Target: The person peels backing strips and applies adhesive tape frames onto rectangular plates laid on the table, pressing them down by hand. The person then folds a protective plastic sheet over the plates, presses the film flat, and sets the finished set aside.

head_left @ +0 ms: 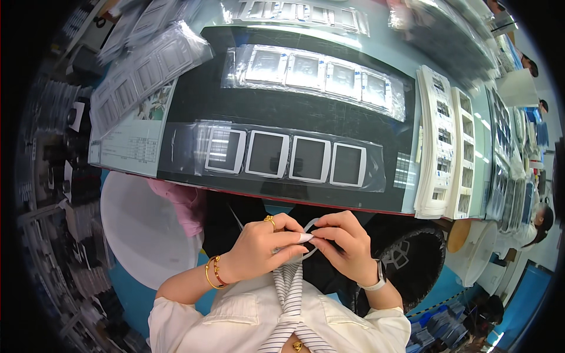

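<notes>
Close together in front of my chest, both hands pinch a thin white strip (310, 225) that bends into a curve; its kind I cannot make out. My left hand (259, 244) is closed, thumb and index fingertip pressed together on it. My right hand (347, 247) grips it from the other side, its fingertips almost touching the left ones. Beyond the hands, on the dark mat (200, 106), lies a clear plastic sheet (374, 167) with several white rectangular frames (268, 154) in a row. Farther back rests a shiny stack of film-covered frame sheets (306, 73).
Long stacks of white cut-out strips (435, 147) stand at the table's right. More filmed sheets (147, 73) lean over a printed paper (129, 141) at the left. Below the table edge are a black-lined bin (424, 265) with white scraps and a round white stool seat (144, 229).
</notes>
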Demonstrator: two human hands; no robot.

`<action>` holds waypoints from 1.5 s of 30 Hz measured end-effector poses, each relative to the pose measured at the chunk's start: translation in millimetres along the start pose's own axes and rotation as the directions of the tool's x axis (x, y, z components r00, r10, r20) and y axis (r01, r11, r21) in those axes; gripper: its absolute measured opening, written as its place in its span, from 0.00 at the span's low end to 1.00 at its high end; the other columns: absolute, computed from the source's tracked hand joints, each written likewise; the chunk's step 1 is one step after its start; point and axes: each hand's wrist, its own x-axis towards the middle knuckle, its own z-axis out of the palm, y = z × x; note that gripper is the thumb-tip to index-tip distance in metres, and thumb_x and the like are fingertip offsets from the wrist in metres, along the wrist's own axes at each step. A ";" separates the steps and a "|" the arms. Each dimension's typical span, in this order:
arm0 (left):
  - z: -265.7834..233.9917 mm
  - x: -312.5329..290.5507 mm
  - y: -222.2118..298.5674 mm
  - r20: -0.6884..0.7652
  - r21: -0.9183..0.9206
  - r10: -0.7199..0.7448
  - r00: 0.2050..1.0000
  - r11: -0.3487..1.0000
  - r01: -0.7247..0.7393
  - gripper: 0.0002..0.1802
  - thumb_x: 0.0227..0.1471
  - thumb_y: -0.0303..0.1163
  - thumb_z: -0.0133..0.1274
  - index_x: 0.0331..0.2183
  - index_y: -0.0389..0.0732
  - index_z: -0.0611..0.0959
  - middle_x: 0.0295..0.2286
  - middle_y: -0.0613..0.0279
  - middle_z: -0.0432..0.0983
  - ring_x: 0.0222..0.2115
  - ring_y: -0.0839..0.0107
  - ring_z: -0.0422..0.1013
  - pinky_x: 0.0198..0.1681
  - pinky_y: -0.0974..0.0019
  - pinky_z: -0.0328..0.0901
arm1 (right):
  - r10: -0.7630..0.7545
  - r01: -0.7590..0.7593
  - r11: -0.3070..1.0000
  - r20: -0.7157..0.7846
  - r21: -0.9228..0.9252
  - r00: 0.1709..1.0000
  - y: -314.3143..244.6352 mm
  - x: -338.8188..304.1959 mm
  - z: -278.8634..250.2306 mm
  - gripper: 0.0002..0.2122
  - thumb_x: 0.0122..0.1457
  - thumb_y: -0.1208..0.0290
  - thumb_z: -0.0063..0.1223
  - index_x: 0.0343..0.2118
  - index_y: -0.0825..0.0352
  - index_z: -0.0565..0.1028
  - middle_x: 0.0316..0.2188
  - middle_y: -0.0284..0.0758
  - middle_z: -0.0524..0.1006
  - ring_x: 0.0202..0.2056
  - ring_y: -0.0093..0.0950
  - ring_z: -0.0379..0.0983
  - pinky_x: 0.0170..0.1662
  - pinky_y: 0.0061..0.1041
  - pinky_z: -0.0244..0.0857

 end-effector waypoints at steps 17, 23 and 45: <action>12.6 21.6 -22.8 -0.043 -0.111 -0.095 0.995 0.990 0.090 0.13 0.62 0.35 0.53 0.32 0.37 0.87 0.20 0.57 0.77 0.15 0.68 0.69 0.21 0.67 0.64 | 0.052 -0.042 0.998 -0.240 0.046 0.969 -12.7 31.8 -65.0 0.07 0.50 0.87 0.59 0.31 0.69 0.77 0.27 0.36 0.78 0.27 0.29 0.73 0.32 0.25 0.67; 7.1 54.6 6.7 -0.177 0.373 0.143 0.974 0.925 -0.068 0.04 0.52 0.29 0.62 0.29 0.40 0.84 0.17 0.62 0.76 0.15 0.66 0.71 0.19 0.67 0.63 | 0.297 -0.200 0.941 -0.379 0.274 0.876 65.7 50.3 -61.1 0.02 0.61 0.82 0.57 0.34 0.73 0.76 0.29 0.32 0.74 0.31 0.19 0.69 0.37 0.18 0.63; 14.4 63.8 -2.8 -0.156 0.593 0.257 0.954 0.796 -0.117 0.12 0.51 0.33 0.64 0.40 0.47 0.88 0.14 0.71 0.69 0.12 0.74 0.67 0.16 0.70 0.61 | 0.204 -0.206 0.978 -0.303 0.028 0.931 68.9 56.2 -59.0 0.03 0.56 0.80 0.61 0.32 0.68 0.78 0.27 0.32 0.75 0.30 0.25 0.69 0.36 0.24 0.63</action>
